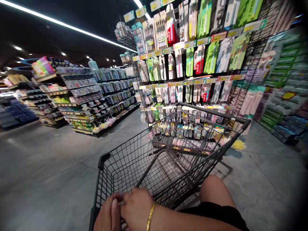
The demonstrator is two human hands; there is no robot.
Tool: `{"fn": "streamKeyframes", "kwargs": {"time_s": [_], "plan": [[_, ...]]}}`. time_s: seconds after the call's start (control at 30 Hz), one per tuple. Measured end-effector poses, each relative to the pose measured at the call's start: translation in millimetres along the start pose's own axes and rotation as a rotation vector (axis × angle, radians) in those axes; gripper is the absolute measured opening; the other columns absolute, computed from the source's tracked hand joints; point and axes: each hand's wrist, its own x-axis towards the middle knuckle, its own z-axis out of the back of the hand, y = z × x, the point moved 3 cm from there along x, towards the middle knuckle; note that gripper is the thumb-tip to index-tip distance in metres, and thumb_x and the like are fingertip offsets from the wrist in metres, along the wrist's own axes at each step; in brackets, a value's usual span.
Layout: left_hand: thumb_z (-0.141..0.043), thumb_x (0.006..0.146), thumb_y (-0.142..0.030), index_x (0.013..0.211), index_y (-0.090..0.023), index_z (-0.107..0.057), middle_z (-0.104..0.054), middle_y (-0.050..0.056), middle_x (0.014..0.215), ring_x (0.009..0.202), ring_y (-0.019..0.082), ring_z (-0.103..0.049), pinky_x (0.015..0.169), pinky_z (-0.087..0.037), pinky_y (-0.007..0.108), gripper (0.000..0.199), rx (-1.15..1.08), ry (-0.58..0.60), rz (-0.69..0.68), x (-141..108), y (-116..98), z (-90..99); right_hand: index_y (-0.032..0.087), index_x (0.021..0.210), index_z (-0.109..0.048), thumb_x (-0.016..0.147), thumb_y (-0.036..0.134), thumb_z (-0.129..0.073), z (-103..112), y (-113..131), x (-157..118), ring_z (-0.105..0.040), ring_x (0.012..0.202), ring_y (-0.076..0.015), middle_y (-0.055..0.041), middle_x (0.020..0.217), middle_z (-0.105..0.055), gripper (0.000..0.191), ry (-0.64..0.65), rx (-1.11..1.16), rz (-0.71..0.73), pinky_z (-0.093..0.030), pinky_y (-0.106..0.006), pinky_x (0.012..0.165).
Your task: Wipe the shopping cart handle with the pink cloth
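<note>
A black wire shopping cart stands in front of me, turned sideways, with its push bar at the far right. My right hand, a gold bangle on its wrist, reaches across from the right and curls over the near rim at the cart's lower left end. Right beside it, touching, my left hand is closed with its thumb along the same corner. The two hands hide the rim beneath them, and the undersides of the fingers are out of sight. No goods show inside the basket.
Just beyond the cart rises a rack of hanging toothbrush packs with price tags. More stocked shelves stand to the left, and green packages are stacked at the right. Grey floor lies to the left. My bent knee is close to the cart.
</note>
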Motion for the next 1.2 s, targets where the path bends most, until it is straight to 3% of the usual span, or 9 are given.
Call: {"fn": "streamKeyframes", "kwargs": {"time_s": [0.13, 0.23, 0.3, 0.47, 0.7, 0.9, 0.97, 1.07, 1.2], "plan": [[-0.031, 0.098, -0.047, 0.115, -0.023, -0.064, -0.075, 0.005, 0.109, 0.094, 0.020, -0.072, 0.075, -0.055, 0.029, 0.044, 0.056, 0.191, 0.047, 2.7, -27.1, -6.0, 0.024, 0.095, -0.064, 0.080, 0.039, -0.070, 12.2, -26.2, -29.6, -0.062, 0.084, -0.0229, -0.0025, 0.094, -0.067, 0.022, 0.001, -0.004, -0.061, -0.052, -0.036, 0.067], [-0.027, 0.100, -0.047, 0.102, -0.026, -0.069, -0.077, 0.004, 0.089, 0.079, 0.021, -0.073, 0.063, -0.049, 0.027, 0.046, 0.126, 0.408, 0.055, 1.3, -41.4, -10.3, 0.022, 0.096, -0.066, 0.077, 0.033, -0.072, 21.0, -32.6, -32.5, -0.062, 0.085, -0.0234, -0.0050, 0.093, -0.067, 0.023, 0.032, -0.025, -0.128, -0.051, -0.035, 0.069], [-0.023, 0.101, -0.044, 0.094, -0.024, -0.071, -0.076, 0.005, 0.080, 0.075, 0.022, -0.072, 0.059, -0.045, 0.027, 0.053, 0.178, 0.467, 0.082, 1.6, -46.8, -11.8, 0.019, 0.097, -0.068, 0.080, 0.026, -0.069, 15.8, -22.2, -21.4, -0.063, 0.084, -0.0246, -0.0083, 0.089, -0.068, 0.019, 0.109, -0.089, -0.151, -0.050, -0.036, 0.068], [-0.015, 0.102, -0.045, 0.086, -0.017, -0.073, -0.074, 0.012, 0.076, 0.070, 0.023, -0.070, 0.056, -0.039, 0.028, 0.066, 0.277, 0.449, 0.136, 11.3, -37.3, -10.6, 0.018, 0.112, -0.066, 0.091, 0.021, -0.056, 4.6, -7.0, -5.6, -0.063, 0.091, -0.0253, -0.0097, 0.096, -0.069, 0.023, 0.067, -0.119, -0.112, -0.049, -0.040, 0.074], [-0.019, 0.101, -0.050, 0.080, -0.018, -0.072, -0.072, 0.010, 0.072, 0.070, 0.024, -0.068, 0.059, -0.039, 0.029, 0.065, 0.327, 0.416, 0.113, 23.8, -20.8, -11.2, 0.024, 0.097, -0.067, 0.081, 0.032, -0.074, 32.3, -72.9, -56.6, -0.059, 0.092, -0.0221, -0.0026, 0.097, -0.067, 0.019, -0.104, 0.018, -0.317, -0.042, -0.034, 0.077], [-0.016, 0.104, -0.038, 0.085, -0.019, -0.069, -0.074, 0.008, 0.085, 0.084, 0.019, -0.067, 0.083, -0.045, 0.032, 0.060, 0.096, 0.268, -0.012, 31.5, -58.9, -23.4, 0.023, 0.102, -0.068, 0.092, 0.023, -0.060, 4.4, -33.7, -30.8, -0.057, 0.092, -0.0207, -0.0037, 0.097, -0.068, 0.013, -0.254, -0.009, -0.199, -0.041, -0.036, 0.081], [-0.015, 0.104, -0.039, 0.089, -0.019, -0.068, -0.073, 0.008, 0.083, 0.079, 0.019, -0.068, 0.075, -0.045, 0.030, 0.059, 0.088, 0.272, 0.028, 32.1, -65.7, -27.1, 0.024, 0.107, -0.067, 0.095, 0.025, -0.057, -0.6, -31.0, -34.3, -0.057, 0.096, -0.0197, -0.0035, 0.104, -0.068, 0.016, -0.299, 0.005, -0.126, -0.041, -0.036, 0.084], [-0.018, 0.102, -0.047, 0.093, -0.018, -0.069, -0.072, 0.009, 0.074, 0.067, 0.021, -0.067, 0.058, -0.038, 0.028, 0.060, 0.221, 0.368, 0.087, 31.7, -64.8, -32.6, 0.029, 0.110, -0.067, 0.093, 0.034, -0.061, 8.7, -58.2, -63.9, -0.055, 0.104, -0.0198, -0.0029, 0.111, -0.067, 0.019, -0.318, 0.039, -0.129, -0.041, -0.036, 0.090], [-0.015, 0.102, -0.047, 0.088, -0.016, -0.072, -0.070, 0.012, 0.071, 0.068, 0.022, -0.067, 0.058, -0.036, 0.027, 0.066, 0.292, 0.386, 0.077, 35.5, -57.7, -36.5, 0.026, 0.106, -0.069, 0.094, 0.035, -0.058, 33.3, -107.6, -100.8, -0.055, 0.099, -0.0194, -0.0053, 0.107, -0.065, 0.019, -0.348, -0.008, -0.357, -0.042, -0.034, 0.086]]}}
